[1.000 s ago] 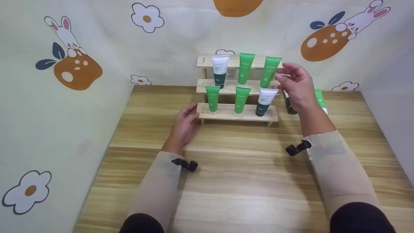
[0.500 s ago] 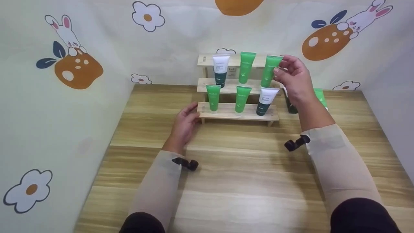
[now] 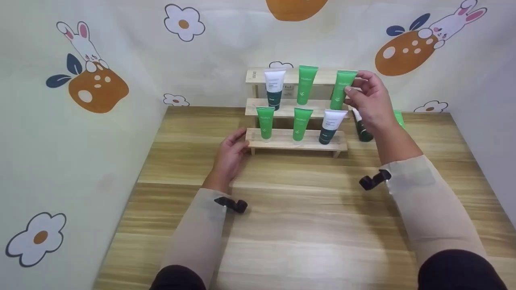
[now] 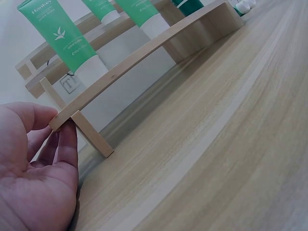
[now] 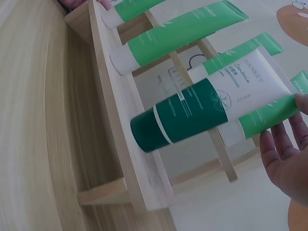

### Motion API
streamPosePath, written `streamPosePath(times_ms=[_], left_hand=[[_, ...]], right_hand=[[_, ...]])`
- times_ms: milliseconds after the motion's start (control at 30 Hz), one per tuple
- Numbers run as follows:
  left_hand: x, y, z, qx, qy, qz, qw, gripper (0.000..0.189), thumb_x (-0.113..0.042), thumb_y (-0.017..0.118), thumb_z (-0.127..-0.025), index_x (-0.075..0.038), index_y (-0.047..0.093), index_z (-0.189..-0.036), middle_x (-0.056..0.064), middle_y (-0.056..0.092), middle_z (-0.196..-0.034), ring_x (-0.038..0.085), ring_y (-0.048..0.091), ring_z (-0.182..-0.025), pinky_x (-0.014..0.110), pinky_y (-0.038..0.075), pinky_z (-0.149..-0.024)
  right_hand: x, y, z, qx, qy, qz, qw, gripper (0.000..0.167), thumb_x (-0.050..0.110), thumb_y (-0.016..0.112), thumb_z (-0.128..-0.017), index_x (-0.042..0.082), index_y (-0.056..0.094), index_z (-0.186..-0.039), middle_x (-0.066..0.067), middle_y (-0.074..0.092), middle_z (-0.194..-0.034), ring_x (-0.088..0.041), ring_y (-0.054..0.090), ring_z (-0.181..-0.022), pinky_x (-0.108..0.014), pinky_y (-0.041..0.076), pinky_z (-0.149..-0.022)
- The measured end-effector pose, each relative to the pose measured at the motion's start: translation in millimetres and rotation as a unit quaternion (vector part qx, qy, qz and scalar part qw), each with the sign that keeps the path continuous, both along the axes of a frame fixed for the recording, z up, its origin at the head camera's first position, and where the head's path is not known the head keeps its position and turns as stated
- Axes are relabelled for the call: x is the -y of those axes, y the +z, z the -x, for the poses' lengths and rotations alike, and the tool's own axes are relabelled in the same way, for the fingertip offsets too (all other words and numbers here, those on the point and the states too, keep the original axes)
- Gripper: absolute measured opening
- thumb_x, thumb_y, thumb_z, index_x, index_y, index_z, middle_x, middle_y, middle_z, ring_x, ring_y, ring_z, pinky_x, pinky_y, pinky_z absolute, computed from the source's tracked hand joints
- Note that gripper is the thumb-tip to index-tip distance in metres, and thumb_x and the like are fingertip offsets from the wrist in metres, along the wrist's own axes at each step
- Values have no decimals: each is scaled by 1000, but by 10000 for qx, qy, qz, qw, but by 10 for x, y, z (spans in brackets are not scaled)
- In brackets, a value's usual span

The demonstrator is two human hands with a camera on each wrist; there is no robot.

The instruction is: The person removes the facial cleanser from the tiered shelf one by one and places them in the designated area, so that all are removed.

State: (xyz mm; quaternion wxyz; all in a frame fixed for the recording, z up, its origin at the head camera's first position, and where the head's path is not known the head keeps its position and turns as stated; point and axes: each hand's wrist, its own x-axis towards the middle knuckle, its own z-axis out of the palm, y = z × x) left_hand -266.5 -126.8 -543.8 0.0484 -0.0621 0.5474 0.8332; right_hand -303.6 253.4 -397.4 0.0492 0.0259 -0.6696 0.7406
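Observation:
A three-tier wooden display rack (image 3: 278, 145) holds upright squeeze tubes on its lower two tiers. My left hand (image 3: 231, 155) grips the left end of the bottom tier; in the left wrist view the thumb is above the board (image 4: 113, 77) and fingers are below. At the right end of the middle tier, my right hand (image 3: 373, 100) pinches a green squeeze tube (image 3: 341, 86) near its flat top. That tube's white cap appears to stand on the tier. In the right wrist view, a white and dark-green tube (image 5: 202, 108) partly covers the held tube (image 5: 269, 118).
Left of the held tube stand another green tube (image 3: 307, 84) and a white and dark-green tube (image 3: 275, 82). Several tubes stand on the bottom tier. Right of the rack, a dark-capped tube (image 3: 363, 129) and a green tube (image 3: 399, 118) lie on the table, partly hidden.
My right thumb has come onto the front of the right-hand green tube, and that tube has shifted slightly right. My left hand has stayed on the rack.

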Motion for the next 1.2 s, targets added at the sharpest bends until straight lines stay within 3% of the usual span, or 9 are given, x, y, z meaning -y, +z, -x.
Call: streamPosePath(times_ms=[567,867,1033,1200], left_hand=[[-2,4,12,-52,-45,24,10000,56,7,59,-100,1,50,-155,13,49,-165,26,55,-144,30,53,-113],[-33,-21,22,-72,-92,56,9999,56,6,59,-100,1,49,-156,12,49,-165,28,54,-145,31,54,-113],[-38,-24,12,-71,-123,16,9999,55,6,58,-101,1,50,-155,14,50,-165,27,56,-144,27,56,-106],[20,-10,6,-62,-105,12,9999,54,7,57,-101,1,50,-155,15,49,-165,28,55,-146,28,56,-110]], right_hand=[[-612,-17,-184,404,-608,226,9971,60,23,85,-92,23,57,-146,-2,66,-135,-21,63,-125,-26,64,-89],[-983,-220,-299,414,-901,196,9949,62,22,85,-92,23,55,-146,-1,69,-130,-18,70,-112,-23,64,-85],[-1187,-365,-355,254,-1251,590,9901,55,12,82,-93,19,56,-141,-3,68,-123,-17,69,-105,-22,64,-79],[-1327,-414,-331,324,-1662,1006,9804,51,12,82,-93,19,59,-138,-3,64,-121,-16,65,-104,-21,62,-77]])
